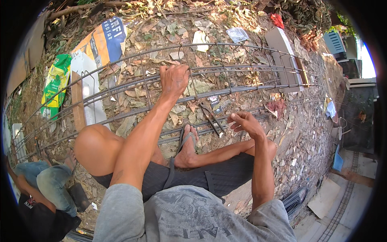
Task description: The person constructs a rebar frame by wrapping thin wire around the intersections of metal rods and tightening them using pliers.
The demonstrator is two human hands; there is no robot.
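Observation:
A long cage of steel rebar (229, 88), tied with thin square stirrups, runs across in front of me. My left hand (175, 80) is closed around it at its middle, the fingers curled over the bars; their tips are hidden. My right hand (246, 123) hangs in the air at the near side of the cage, fingers loosely bent and apart, holding nothing that I can see. Between the hands, a pair of end-cutting pincers (210, 119) lies on the ground beside my sandalled foot (188, 147).
White blocks (284, 60) (90, 88) prop the cage at both sides. Bags, one green and yellow (56, 84), one orange and blue (107, 40), lie behind the left part. A person in jeans (52, 183) sits at lower left. Leaves and rubble (298, 141) cover the ground.

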